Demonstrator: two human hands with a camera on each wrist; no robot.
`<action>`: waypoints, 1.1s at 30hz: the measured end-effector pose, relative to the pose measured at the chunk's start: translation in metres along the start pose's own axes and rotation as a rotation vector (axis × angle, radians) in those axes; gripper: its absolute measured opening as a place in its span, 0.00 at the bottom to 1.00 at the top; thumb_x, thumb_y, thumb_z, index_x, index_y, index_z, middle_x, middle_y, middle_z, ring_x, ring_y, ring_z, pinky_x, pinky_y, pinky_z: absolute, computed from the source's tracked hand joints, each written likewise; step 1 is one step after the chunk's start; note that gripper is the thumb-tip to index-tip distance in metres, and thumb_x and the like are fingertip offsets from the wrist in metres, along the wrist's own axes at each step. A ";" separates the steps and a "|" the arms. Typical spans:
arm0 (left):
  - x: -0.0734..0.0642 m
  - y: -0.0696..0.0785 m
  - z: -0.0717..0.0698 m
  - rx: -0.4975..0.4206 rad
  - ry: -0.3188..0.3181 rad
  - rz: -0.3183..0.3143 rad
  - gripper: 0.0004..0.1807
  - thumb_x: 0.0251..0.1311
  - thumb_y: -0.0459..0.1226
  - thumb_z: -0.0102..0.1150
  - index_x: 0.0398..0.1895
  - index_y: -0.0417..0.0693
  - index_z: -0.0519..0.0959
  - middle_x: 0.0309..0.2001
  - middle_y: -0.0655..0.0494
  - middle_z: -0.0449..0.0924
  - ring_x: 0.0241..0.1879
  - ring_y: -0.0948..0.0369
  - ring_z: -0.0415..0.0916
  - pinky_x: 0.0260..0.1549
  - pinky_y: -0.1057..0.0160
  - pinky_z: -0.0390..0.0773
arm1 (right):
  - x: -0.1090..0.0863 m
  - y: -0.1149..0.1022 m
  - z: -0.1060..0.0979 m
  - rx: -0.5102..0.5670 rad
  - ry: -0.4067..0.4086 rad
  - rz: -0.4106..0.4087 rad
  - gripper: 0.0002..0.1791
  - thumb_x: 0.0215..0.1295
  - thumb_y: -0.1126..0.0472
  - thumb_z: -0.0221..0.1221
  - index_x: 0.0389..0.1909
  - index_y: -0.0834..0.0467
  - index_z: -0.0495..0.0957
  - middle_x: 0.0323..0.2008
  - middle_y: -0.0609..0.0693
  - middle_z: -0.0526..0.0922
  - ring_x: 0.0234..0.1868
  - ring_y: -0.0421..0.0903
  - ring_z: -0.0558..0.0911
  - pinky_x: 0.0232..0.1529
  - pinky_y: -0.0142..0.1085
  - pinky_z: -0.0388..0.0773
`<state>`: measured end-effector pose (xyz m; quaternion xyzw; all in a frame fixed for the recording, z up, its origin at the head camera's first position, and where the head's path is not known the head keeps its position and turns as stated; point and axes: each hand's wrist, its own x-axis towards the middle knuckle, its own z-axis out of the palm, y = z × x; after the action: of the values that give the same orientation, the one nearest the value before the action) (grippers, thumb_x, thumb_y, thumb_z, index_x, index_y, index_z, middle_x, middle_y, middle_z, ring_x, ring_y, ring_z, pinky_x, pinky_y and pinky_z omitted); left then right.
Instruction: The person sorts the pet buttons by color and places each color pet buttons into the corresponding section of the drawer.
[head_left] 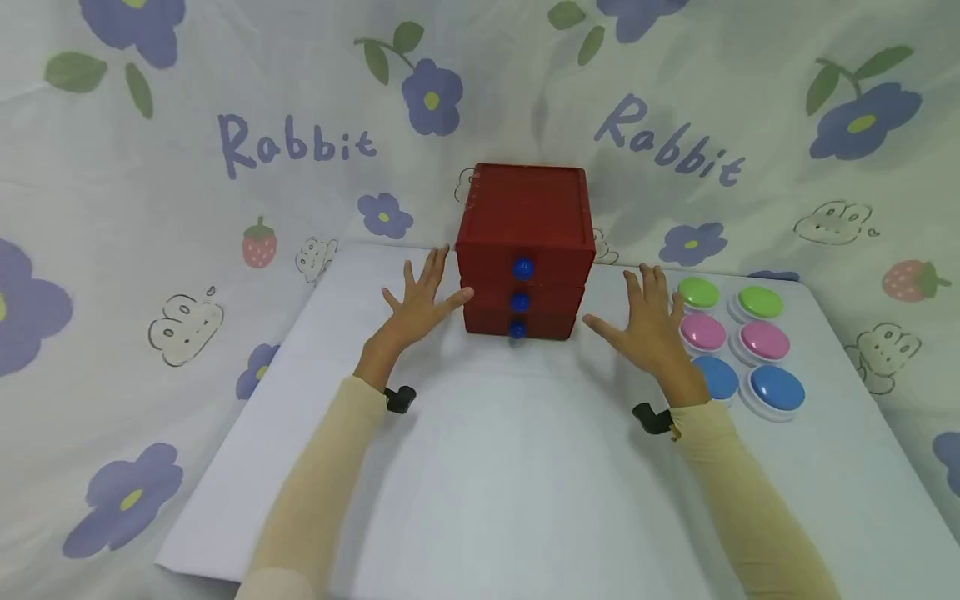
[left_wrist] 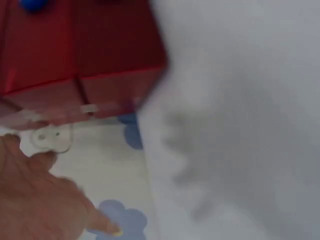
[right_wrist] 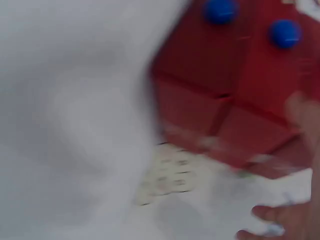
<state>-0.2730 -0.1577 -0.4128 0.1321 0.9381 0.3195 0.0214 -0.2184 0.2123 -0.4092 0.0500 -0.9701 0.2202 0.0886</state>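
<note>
Head view: red cabinet (head_left: 525,246) faces nearward; left hand (head_left: 416,312) and right hand (head_left: 651,329) spread, empty.

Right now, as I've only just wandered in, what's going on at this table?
A person has both bare hands out at a red drawer box, the left hand to one side and the right hand to the other, fingers spread and gripping nothing. Whether the left thumb touches the box is hard to tell. Its three drawers, with blue knobs, look shut. Six round buttons in green, pink and blue pairs sit at the right of the white table.
</note>
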 end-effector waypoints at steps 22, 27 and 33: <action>-0.008 -0.020 0.038 -0.738 0.178 0.080 0.33 0.64 0.50 0.65 0.72 0.60 0.70 0.69 0.63 0.69 0.63 0.55 0.73 0.58 0.54 0.77 | -0.028 -0.105 0.050 0.511 0.538 -0.301 0.16 0.60 0.62 0.70 0.47 0.65 0.82 0.43 0.56 0.78 0.37 0.49 0.80 0.33 0.37 0.77; -0.002 -0.010 0.032 -0.762 0.145 0.076 0.32 0.66 0.44 0.66 0.72 0.55 0.70 0.69 0.60 0.68 0.63 0.53 0.73 0.58 0.54 0.77 | -0.014 -0.108 0.050 0.468 0.576 -0.298 0.17 0.59 0.61 0.71 0.46 0.65 0.82 0.42 0.56 0.78 0.36 0.49 0.80 0.34 0.37 0.79; -0.007 0.013 0.008 -0.718 0.157 0.075 0.30 0.67 0.38 0.64 0.71 0.46 0.71 0.68 0.54 0.71 0.61 0.53 0.75 0.57 0.55 0.77 | 0.006 -0.115 0.050 0.429 0.581 -0.295 0.18 0.60 0.57 0.71 0.45 0.64 0.83 0.41 0.56 0.77 0.38 0.49 0.81 0.35 0.40 0.81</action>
<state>-0.2617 -0.1447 -0.4117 0.1257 0.7594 0.6381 -0.0173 -0.2160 0.0868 -0.4044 0.1421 -0.8190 0.4078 0.3778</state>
